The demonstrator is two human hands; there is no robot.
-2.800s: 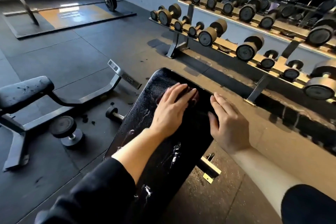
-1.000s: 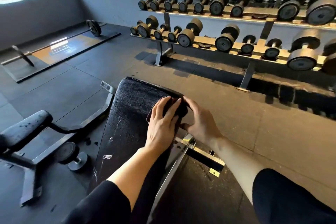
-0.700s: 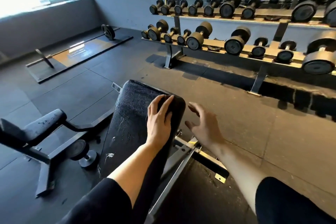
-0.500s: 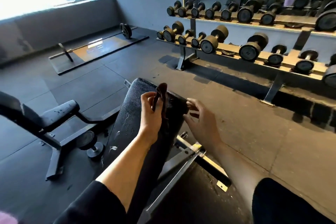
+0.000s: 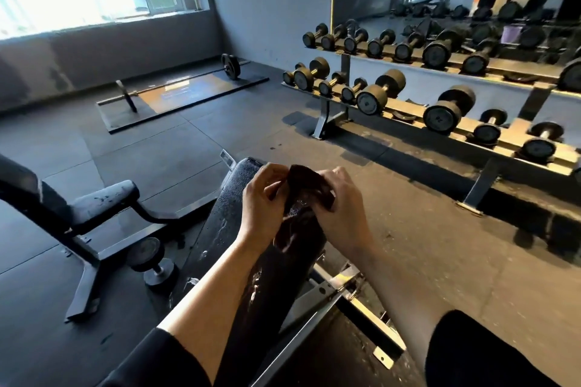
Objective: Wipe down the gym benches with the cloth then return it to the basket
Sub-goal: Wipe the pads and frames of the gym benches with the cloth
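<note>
- Between the two hands, the cloth point(image 5: 306, 190) is held up just above the far end of the bench point(image 5: 234, 214), its lower part drooping towards the pad.
- Both hands are closed on it: the top left corner is pinched by the left hand point(image 5: 262, 198), and the right edge is gripped by the right hand point(image 5: 341, 203). The hands are close together, with only the bunched fabric between them.
- A dark, soft, limp thing it is judged to be; folds and sag are seen along its middle, so no shape will be kept unless it is spread or folded.
- Little weight is expected, though some dampness may be carried, since wet streaks are seen on the pad below the left wrist.
- Hold is best taken at the corners or along one edge, so that it can be opened flat or refolded to a fresh face; a grip in the middle would only bunch it.
- Refolding or turning appears to be the step in hand, before more wiping.
- Out to the left of the left hand, a second bench point(image 5: 103, 201) is seen, with a dumbbell point(image 5: 151, 261) on the floor beside its frame; this one is probably yet to be wiped.
- Beyond the right hand, a rack of dumbbells point(image 5: 440, 116) is lined along the mirror.
- No basket is seen anywhere, so the return is judged to be some way off.
</note>
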